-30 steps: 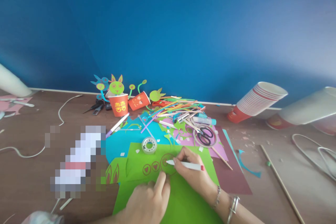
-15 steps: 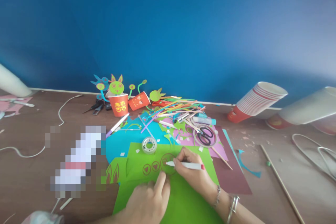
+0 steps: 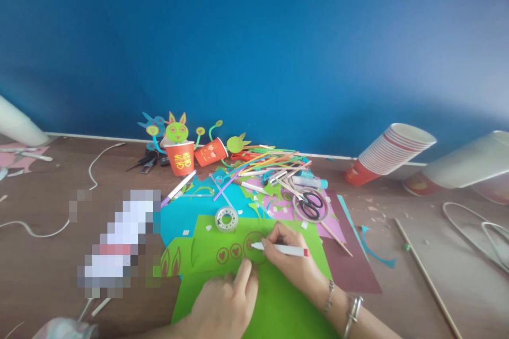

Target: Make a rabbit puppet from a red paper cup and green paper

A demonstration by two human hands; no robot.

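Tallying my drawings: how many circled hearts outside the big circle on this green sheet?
2: the left circled heart and, beside the big circle, the right circled heart. The left hand may hide more.

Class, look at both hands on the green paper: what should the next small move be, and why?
Probably a short, careful stroke with the marker inside the large circle: the right hand holds its tip there, and the left hand rests on the green paper, which should steady it.

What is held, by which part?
The right hand holds a white, red-ended marker near its tip; the left hand holds nothing visible, resting on green paper.
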